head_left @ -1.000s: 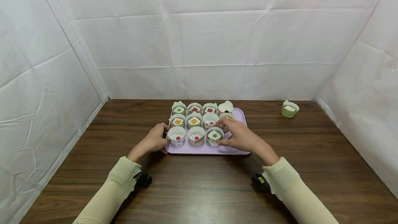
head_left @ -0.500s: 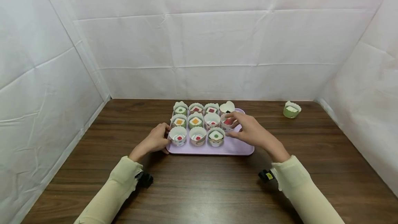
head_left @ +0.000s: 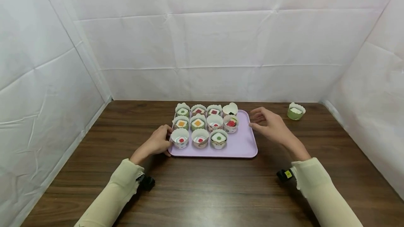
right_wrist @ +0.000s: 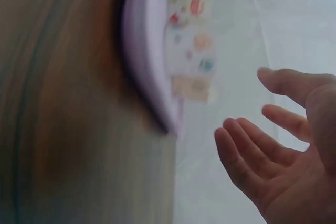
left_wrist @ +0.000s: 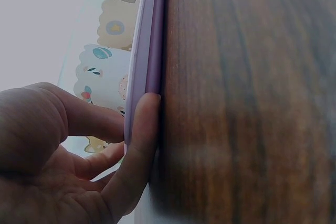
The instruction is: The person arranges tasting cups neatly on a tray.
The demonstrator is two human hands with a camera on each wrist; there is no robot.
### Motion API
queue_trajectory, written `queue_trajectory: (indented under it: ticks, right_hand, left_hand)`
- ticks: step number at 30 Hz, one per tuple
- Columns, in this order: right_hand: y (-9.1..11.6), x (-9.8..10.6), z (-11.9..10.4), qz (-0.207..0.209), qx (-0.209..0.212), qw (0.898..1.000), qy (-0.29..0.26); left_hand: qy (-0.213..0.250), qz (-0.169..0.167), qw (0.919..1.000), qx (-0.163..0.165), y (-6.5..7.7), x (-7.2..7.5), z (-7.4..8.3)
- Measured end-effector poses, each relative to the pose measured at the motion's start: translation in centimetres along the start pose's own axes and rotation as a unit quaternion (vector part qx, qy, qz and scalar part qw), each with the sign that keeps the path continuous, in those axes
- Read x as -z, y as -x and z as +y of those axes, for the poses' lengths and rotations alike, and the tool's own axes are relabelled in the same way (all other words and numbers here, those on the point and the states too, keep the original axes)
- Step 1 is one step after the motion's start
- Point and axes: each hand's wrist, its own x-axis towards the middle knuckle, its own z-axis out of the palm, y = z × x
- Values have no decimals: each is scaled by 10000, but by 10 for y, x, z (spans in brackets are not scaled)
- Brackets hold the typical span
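My left hand (head_left: 155, 141) grips the left rim of a lilac tray (head_left: 241, 141). In the left wrist view the thumb lies along the tray's outer side and other fingers (left_wrist: 105, 121) reach over the edge. Several paper baking cups stand in rows on the tray, holding small coloured shapes. A cup with red and green pieces (head_left: 230, 124) sits at the right of the middle row. In the front row, the rightmost cup (head_left: 219, 139) has a green dot on white. My right hand (head_left: 271, 123) hovers just right of the tray, fingers loosely spread, holding nothing.
A green baking cup (head_left: 295, 111) stands alone at the back right of the brown wooden table (head_left: 202, 192). White cloth walls (head_left: 217, 41) rise behind and at both sides. Bare tray surface lies at the front right corner.
My right hand has let go of the cup with red and green pieces and moved right, off the tray. The left hand keeps its grip on the tray's rim.
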Motion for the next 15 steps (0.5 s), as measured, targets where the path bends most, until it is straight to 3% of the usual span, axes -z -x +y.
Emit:
queue_trajectory:
  ticks: [7,15]
  right_hand:
    - [9,22,35,493,-409,9979,16]
    - [15,46,67,846,-546,9944,327]
  left_hand:
    - [-37,22,10000,-9,1,0,0]
    - [-10,12,9999,-105,1,0,1]
